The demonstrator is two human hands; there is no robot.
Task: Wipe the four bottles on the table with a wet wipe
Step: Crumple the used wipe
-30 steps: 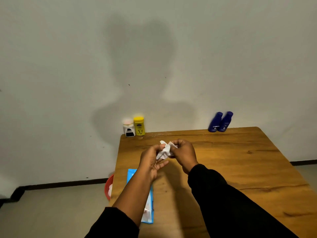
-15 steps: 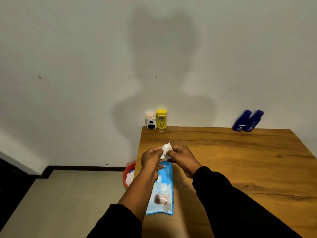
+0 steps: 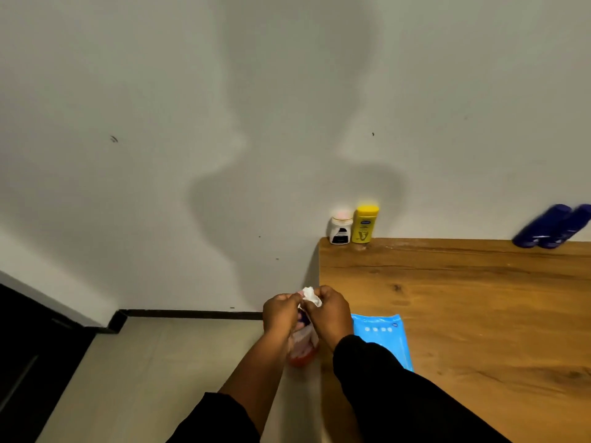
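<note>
A crumpled white wet wipe point(image 3: 311, 295) is pinched between my left hand point(image 3: 281, 311) and my right hand point(image 3: 332, 310), held just past the table's left edge above a red bin point(image 3: 302, 350). A white bottle point(image 3: 340, 230) and a yellow bottle point(image 3: 364, 223) stand together at the table's far left corner against the wall. Two blue bottles point(image 3: 551, 227) lean side by side at the far right, partly blurred. The blue wet wipe pack point(image 3: 385, 335) lies flat on the wooden table point(image 3: 463, 308) by my right forearm.
The red bin with white scraps in it sits on the tiled floor, mostly hidden by my hands. A black skirting strip point(image 3: 192, 314) runs along the wall's base. A dark door or cabinet point(image 3: 35, 353) fills the lower left.
My view and both hands have swung left, off the table's edge to above the red bin. The wipe stays pinched between both hands, more bunched up.
</note>
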